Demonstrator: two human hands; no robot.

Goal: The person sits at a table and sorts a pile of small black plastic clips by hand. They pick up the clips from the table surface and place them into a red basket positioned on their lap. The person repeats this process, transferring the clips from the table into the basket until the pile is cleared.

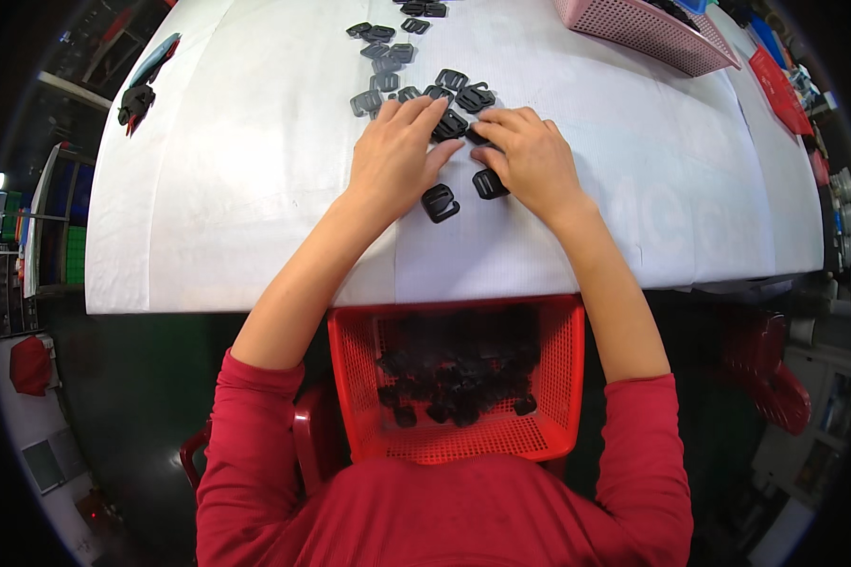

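My left hand (392, 156) is curled over the pile, its thumb and forefinger around a black plastic buckle (450, 125). Facing it, my right hand (529, 156) pinches another dark buckle (477, 137), mostly covered by the fingertips. Between my wrists lie two loose pieces: a black hook buckle (440, 203) on the left and a black slotted buckle (489, 183) by the right thumb. Just beyond my fingers are more black buckles (476, 96). Grey buckles (386, 64) trail away toward the far side of the white-covered table (255, 170).
A red plastic basket (454, 446) with many black pieces in it sits below the table's front edge, before my torso. At the far right stands a pink perforated basket (648, 38). A blue-and-black object (147, 80) lies near the left edge. A dark red chair (771, 373) is at the right.
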